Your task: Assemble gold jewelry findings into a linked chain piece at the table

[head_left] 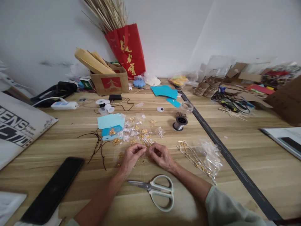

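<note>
So, tiny stuff being worked here: a pile of gold and silver findings (145,136) is spread on the wooden surface (237,141), just beyond the fingertips, with a thin gold chain (141,162) partly hidden under and between the hands. The fingers of the left hand (130,156) look closed in a thumb-and-index pinch, and those of the right hand (163,157) are curled into much the same pinch right beside it. Whether anything is gripped in either one can't be told, it's just too small from this view

For fiddly work like this, probably best if the piece is steadied by one hand and all the fine moves are made by the other, with both wrists rested on the surface so shake is cut down. Pinching should be done with the very tips, gently, since bits this small could easily be flicked away. Loose findings are better nudged off to one side so the chain isn't snagged on them

Nearer the body, scissors (147,186) are laid flat between the forearms, blades pointed left. Off to the right, a two-tone chain (192,157) is seen beside crumpled clear bags (210,157), with a wire spool (179,123) stood further back. On the left, black cords (96,147) are left loose near some pale blue cards (109,121)
</note>
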Tool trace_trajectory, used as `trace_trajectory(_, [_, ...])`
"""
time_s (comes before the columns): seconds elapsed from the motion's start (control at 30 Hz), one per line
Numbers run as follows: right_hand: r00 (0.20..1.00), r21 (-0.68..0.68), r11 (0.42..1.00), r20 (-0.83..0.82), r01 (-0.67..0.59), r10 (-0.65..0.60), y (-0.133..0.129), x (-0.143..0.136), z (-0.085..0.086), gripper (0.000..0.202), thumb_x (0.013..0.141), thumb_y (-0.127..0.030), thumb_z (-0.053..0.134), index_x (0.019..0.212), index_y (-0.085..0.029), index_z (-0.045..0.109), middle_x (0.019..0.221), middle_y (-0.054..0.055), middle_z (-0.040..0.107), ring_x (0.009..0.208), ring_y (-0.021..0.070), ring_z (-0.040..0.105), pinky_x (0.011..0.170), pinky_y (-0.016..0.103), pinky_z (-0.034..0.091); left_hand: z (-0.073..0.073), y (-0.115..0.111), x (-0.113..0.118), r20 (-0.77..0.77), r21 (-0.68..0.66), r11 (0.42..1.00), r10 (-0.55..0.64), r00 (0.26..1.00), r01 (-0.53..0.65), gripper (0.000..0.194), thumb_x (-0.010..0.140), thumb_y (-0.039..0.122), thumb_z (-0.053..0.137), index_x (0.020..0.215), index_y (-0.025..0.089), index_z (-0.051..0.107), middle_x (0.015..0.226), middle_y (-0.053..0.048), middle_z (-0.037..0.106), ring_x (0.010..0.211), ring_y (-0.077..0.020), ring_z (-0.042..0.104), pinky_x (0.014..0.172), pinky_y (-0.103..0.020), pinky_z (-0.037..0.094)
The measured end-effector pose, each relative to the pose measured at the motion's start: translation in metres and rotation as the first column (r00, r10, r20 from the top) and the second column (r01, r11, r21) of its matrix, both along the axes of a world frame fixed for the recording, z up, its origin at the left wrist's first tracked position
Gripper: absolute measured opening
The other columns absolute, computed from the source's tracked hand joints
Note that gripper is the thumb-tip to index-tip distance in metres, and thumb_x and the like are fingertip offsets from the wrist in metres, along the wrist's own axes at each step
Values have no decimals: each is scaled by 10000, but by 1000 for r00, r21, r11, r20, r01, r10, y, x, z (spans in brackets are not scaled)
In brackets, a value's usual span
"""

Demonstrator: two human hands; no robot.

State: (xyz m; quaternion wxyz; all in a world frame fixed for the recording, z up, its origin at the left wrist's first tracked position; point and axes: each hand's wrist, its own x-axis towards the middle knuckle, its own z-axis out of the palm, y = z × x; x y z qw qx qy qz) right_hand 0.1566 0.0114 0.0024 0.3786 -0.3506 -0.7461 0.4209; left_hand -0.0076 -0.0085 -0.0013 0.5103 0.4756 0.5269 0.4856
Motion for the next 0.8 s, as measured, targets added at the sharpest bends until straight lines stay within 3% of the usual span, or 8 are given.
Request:
trace_trajectory(0.27, [999,-1,999,-1,43,-43,0,-1,0,191,841,-292,507,731,-144,555,575,-10,504,526,91,431,470,193,347,-5,-1,0,-122,81,995,-43,992,53,122,708,268,645,735,153,675,704,-31,656,655,-145,568,601,-228,437])
trace_trajectory(0.8, [998,-5,998,-32,60,-60,3,-1,-6,170,834,-286,532,766,-139,583,634,10,548,554,100,463,504,209,373,5,-7,2,-352,237,968,8,936,81,94,755,221,587,730,170,662,700,-29,628,651,-149,565,603,-234,428])
